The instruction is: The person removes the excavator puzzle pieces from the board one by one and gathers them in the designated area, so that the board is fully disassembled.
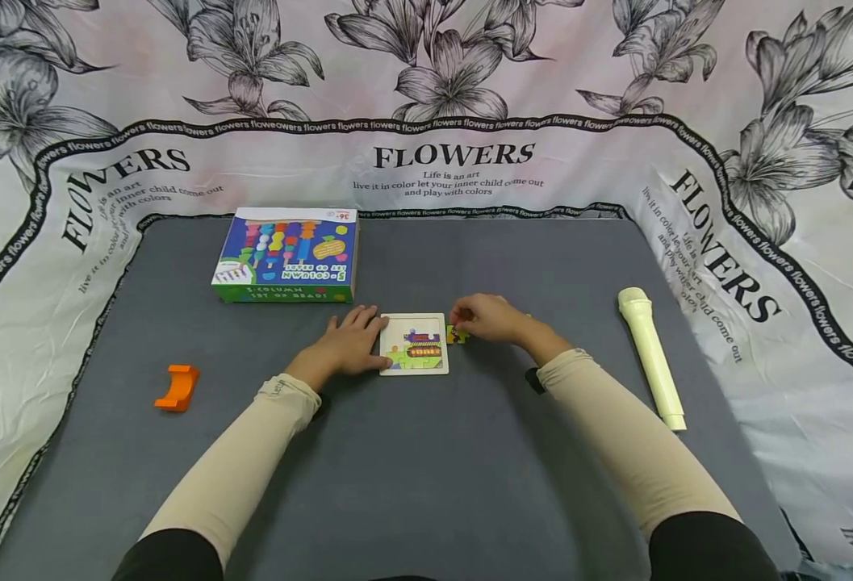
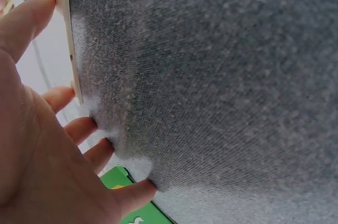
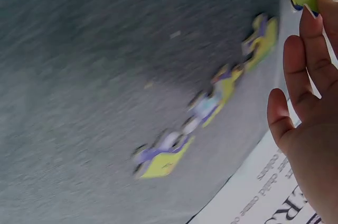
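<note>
A square puzzle tray (image 1: pixel 413 321) lies mid-table, its lower part filled with joined pieces showing a purple and orange picture over green. My left hand (image 1: pixel 349 345) rests on the cloth with fingers spread; its thumb and index finger touch the tray's left edge. Just past the tray's right edge, my right hand (image 1: pixel 490 318) pinches a yellow-green puzzle piece (image 1: pixel 457 334) between thumb and index finger. In the right wrist view, several loose puzzle pieces (image 3: pixel 214 97) lie in a row on the cloth; the hand mostly hides them in the head view.
A blue and green bead-game box (image 1: pixel 288 254) stands behind the left hand. An orange curved block (image 1: pixel 177 388) lies at the left, and a pale yellow tube (image 1: pixel 651 355) at the right. Flower-printed cloth (image 1: pixel 455 169) borders the grey table.
</note>
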A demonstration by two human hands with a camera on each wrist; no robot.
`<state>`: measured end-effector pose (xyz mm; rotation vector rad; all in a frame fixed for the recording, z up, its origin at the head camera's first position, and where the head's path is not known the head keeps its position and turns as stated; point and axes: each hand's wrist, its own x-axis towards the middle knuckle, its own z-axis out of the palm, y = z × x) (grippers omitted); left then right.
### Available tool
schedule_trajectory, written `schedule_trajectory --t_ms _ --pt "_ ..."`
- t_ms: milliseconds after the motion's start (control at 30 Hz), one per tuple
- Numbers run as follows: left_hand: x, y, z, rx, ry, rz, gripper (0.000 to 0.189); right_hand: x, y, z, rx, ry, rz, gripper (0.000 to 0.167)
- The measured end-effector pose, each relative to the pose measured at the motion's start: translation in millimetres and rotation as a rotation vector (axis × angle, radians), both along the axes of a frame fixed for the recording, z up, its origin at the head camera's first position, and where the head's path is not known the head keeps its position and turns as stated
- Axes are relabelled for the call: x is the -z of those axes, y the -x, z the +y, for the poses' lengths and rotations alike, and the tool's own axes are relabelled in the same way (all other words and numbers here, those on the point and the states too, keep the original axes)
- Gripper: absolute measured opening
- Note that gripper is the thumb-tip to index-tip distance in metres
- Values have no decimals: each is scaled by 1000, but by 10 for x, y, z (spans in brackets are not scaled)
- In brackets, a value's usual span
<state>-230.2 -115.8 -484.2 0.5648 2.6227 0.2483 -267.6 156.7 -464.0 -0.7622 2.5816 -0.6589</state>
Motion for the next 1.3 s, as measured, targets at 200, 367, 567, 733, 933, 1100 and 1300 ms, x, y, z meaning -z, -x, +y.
schedule_trajectory --t_ms 200,367,567,733,933,1100,1300 --pt "2 20 -11 3 1 -1 85 41 -48 79 -17 -18 9 9" --pt "14 12 3 10 -5 -1 83 42 -90 145 -26 -55 11 8" --pt "-40 -5 -9 -1 -1 6 84 -29 -88 309 -28 -41 -1 8" --pt "-63 -10 -50 -5 1 4 83 2 -82 358 -8 -33 1 8" --pt "-88 -29 -35 6 -8 -2 83 108 -114 366 7 -28 46 6" --pt "-85 -24 8 20 -6 0 83 150 -150 426 21 -22 97 6" --pt "-86 -17 -24 22 -13 -5 83 100 -155 300 -4 -34 212 5"
